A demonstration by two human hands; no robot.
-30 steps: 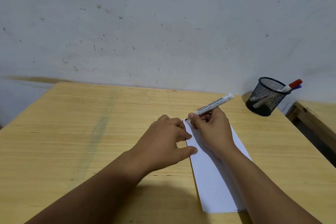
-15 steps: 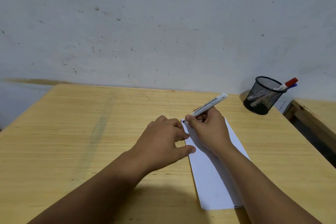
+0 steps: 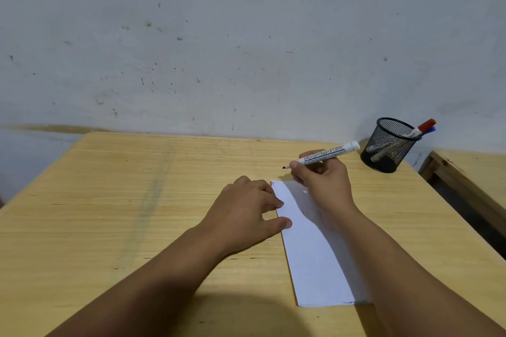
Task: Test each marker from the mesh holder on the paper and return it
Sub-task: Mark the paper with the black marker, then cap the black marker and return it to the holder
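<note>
A long white paper lies on the wooden table, with small marks at its far left corner. My left hand rests at the paper's left edge, thumb and fingertips pressing it down. My right hand holds an uncapped white board marker, black tip pointing left, lifted just beyond the paper's far end. The black mesh holder stands at the table's far right and holds a red-capped marker and a blue-capped marker behind it.
A stained grey wall rises right behind the table. A second wooden surface sits lower at the right, across a dark gap.
My right hand has lifted the marker off the paper's far corner and moved it up and to the right. Marks now show at that corner. My left hand has stayed put.
</note>
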